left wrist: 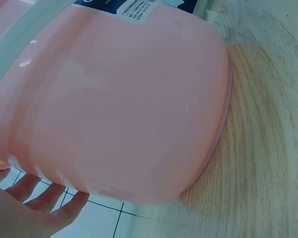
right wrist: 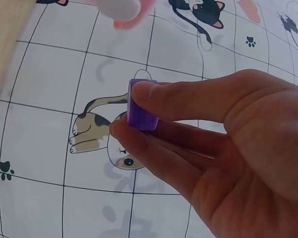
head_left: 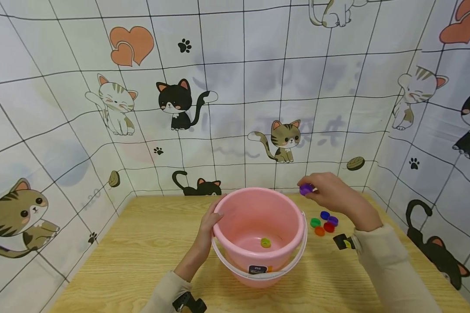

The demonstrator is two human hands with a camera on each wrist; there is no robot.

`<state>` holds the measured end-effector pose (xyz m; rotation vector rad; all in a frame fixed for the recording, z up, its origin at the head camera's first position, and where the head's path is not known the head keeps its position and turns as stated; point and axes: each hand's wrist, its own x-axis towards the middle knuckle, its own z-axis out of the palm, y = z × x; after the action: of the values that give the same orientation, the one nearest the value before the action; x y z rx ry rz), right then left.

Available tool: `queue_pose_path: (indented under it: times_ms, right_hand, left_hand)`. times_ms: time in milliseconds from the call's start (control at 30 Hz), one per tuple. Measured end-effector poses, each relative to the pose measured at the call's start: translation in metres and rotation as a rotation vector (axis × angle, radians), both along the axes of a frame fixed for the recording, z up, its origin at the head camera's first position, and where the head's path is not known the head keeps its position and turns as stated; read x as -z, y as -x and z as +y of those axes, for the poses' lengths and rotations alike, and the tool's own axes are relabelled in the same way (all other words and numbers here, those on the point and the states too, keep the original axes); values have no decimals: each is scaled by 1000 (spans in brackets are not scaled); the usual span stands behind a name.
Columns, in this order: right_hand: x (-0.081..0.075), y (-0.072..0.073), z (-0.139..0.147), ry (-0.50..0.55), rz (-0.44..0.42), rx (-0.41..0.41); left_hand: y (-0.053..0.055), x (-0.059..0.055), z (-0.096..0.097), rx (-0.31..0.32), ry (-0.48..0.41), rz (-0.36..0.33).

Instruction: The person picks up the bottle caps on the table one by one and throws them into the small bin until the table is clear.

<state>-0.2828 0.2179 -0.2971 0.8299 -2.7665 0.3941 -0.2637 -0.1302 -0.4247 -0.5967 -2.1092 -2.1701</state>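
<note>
A pink bucket [head_left: 240, 261] with a white handle [head_left: 276, 274] stands upright on the wooden table. My left hand [head_left: 208, 224] holds its left side, the thumb over the rim. In the left wrist view, the fingers [left wrist: 69, 206] lie against the outer wall. To the right and above the table, my right hand [head_left: 333, 193] pinches a purple bottle cap [head_left: 306, 189] between thumb and fingers. The right wrist view shows this purple cap [right wrist: 143, 116] edge-on, in front of the patterned cloth. One yellow-green cap [head_left: 265, 242] lies on the bucket's floor.
Right of the bucket, several loose caps lie together on the table [head_left: 149, 252], among them a green cap [head_left: 315, 222], an orange cap [head_left: 319, 231] and a red cap [head_left: 329, 227]. Cat-printed cloth [head_left: 227, 87] hangs behind the table and along both sides.
</note>
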Motion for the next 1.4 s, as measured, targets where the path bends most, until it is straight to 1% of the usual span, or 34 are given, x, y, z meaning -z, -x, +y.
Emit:
queue_pose_path:
  times_ms: [333,567,767,1000,1200,1400]
  right_hand:
    - [-12,4,-14,5,16,-38]
    - [-21,6,-23,-18,28,-33]
    - [-25,5,-29,-30,38,-47]
    - [-27,6,-37,-29,22,-71]
    - [-30,8,-42,-14,40,-102]
    - [-34,10,-45,-5,34,-98]
  left_hand:
    - [1,1,0,3,1,4]
    - [1,1,1,-3,-1,4]
    - [2,1,0,-4,0,-2]
    - [0,1,0,3,-5,-5]
    - [-1,0,1,-5,-9,-11]
    - [-1,1,0,0,-8,-5]
